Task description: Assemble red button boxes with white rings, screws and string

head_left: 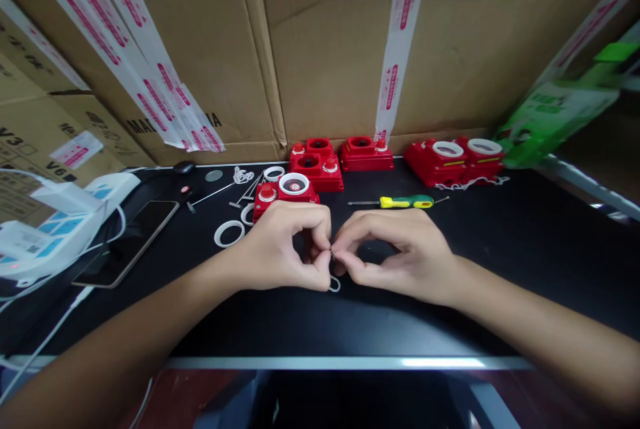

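Observation:
My left hand (290, 249) and my right hand (400, 252) meet fingertip to fingertip above the black table. Both are closed in a pinch around a tiny metallic piece (333, 252), too small to name. Below the fingertips a loop of white cord (335, 284) shows; whether it joins the piece I cannot tell. Just behind my left hand sits a red box with a white ring (294, 184) and a red button (267, 192) on top. A yellow and green screwdriver (406, 202) lies behind my right hand.
More red boxes (367, 152) line the cardboard wall, with two ring-topped ones (453, 159) at right. Loose white rings (229, 234) and thin metal rods (213, 197) lie at left. A phone (127, 242), a power strip (65, 229) and cables occupy the left side. A green bottle (555, 116) stands far right.

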{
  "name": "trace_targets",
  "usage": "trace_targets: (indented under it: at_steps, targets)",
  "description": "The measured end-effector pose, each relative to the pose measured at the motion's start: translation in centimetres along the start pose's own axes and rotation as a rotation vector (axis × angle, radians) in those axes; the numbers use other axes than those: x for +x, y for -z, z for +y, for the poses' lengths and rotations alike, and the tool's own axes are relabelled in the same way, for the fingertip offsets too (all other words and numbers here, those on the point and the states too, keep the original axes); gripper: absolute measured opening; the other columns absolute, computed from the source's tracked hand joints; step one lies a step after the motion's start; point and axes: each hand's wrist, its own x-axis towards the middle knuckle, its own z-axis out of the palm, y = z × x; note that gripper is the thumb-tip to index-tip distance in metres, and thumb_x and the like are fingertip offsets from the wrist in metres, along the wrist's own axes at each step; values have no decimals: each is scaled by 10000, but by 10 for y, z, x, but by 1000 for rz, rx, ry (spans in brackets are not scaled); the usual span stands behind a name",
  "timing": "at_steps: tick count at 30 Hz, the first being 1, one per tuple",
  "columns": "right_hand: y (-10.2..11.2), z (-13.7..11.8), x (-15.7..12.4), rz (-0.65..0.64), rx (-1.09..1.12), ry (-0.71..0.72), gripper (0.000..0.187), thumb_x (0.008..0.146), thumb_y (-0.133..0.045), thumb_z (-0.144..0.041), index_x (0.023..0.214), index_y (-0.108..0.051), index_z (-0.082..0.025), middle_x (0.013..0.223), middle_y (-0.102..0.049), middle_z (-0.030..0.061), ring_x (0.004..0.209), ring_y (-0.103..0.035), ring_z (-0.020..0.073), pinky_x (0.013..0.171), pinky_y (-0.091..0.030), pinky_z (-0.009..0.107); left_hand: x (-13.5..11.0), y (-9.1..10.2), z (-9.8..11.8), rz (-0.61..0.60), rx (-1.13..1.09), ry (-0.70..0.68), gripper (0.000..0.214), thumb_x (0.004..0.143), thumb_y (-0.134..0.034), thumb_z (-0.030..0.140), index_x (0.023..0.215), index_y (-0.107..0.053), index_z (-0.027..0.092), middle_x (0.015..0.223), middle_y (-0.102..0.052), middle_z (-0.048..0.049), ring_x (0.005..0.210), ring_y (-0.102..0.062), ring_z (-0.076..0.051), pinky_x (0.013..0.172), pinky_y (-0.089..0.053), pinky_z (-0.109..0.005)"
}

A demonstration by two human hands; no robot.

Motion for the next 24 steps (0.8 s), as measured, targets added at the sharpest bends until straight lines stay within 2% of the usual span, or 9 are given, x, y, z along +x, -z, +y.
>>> trace_targets:
  at_steps: [3,6,8,10,17,24]
  targets:
    - [0,0,2,67,76,-149,64,903,-789,-135,929,-751,-180,837,-795,29,692,-753,127,663,-614,223,1,2,-4,30,29,17,166,782,-713,55,820,-615,183,810,-641,4,665,-619,-107,589,-521,-212]
    - [1,0,6,137,200,-364,110,863,-849,-166,893,-745,-182,768,-785,10,665,-756,139,658,-612,230,2,3,-6,108,123,-39,280,789,-750,97,1040,-657,179,1005,-660,-48,730,-659,-126,600,-584,-229]
    - [0,0,8,166,269,-456,159,825,-895,-184,866,-742,-178,732,-781,3,642,-740,132,647,-594,222,2,3,-6,156,215,-107,320,786,-778,114,1074,-655,177,1034,-652,-56,759,-653,-130,603,-592,-228]
    - [0,1,9,174,312,-514,187,800,-925,-203,847,-746,-172,708,-780,3,623,-722,125,631,-574,215,2,2,-5,184,310,-164,260,816,-783,132,1042,-662,179,993,-661,-48,776,-646,-135,619,-589,-226]
    - [-2,0,7,172,363,-590,216,777,-955,-234,824,-756,-167,681,-784,8,605,-712,125,624,-560,216,2,1,-6,182,527,-248,90,901,-728,128,961,-673,166,943,-712,-46,776,-662,-130,680,-567,-234]
    - [-4,-3,5,155,350,-578,213,786,-952,-261,848,-776,-158,706,-785,12,612,-709,124,624,-553,223,1,0,-6,196,617,-265,92,904,-676,92,941,-679,176,911,-717,-37,778,-670,-145,725,-563,-269]
